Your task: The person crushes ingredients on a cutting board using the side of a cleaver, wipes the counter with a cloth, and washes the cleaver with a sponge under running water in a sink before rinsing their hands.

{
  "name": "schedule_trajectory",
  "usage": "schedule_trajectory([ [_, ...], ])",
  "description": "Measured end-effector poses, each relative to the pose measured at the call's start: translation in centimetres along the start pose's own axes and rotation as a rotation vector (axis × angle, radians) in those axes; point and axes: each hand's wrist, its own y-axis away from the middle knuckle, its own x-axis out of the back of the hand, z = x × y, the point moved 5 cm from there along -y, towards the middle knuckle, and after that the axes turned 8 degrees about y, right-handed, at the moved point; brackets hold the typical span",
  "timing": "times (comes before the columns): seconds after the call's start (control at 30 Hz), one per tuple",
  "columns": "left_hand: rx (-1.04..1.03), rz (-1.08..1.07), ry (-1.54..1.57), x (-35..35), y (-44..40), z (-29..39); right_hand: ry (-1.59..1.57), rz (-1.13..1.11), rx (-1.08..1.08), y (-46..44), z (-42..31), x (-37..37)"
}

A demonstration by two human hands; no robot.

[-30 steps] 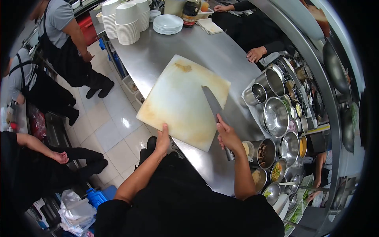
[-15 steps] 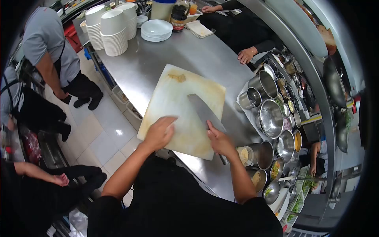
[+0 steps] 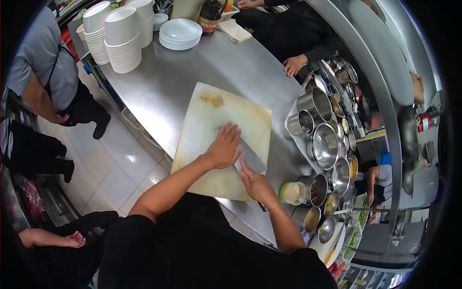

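A worn white cutting board (image 3: pixel 202 135) with yellowed patches lies on the steel counter in front of me. My right hand (image 3: pixel 255 182) grips a broad-bladed knife (image 3: pixel 254 159) over the board's right part. My left hand (image 3: pixel 225 148) rests palm down on the blade's far part, fingers extended and slightly apart, hiding much of the blade. A brown stain (image 3: pixel 211 100) marks the board's far left area.
Stacked white bowls (image 3: pixel 124 53) and white plates (image 3: pixel 180 32) stand at the back left. Steel pots and bowls (image 3: pixel 326 146) line the right side. People stand at the left; another person's hand (image 3: pixel 295 65) is across the counter.
My left hand has moved from the board's near left edge onto the blade. The knife and my right hand have come left over the board. The camera view has shifted.
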Motion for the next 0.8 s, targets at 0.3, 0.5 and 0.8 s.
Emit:
schedule_trajectory([
  [0.3,0.011,-0.088,0.019,3.5,-5.7,-6.9,-0.23,-0.199,-0.098,-8.8,-3.1,2.3],
  [0.5,-0.003,-0.112,-0.051,-0.2,-4.4,-1.6,-0.017,0.151,0.252,-4.7,2.8,-0.3],
  [0.8,0.055,0.02,-0.078,1.3,-6.8,-5.2,-0.156,-0.307,-0.103,-8.7,-0.4,3.8],
])
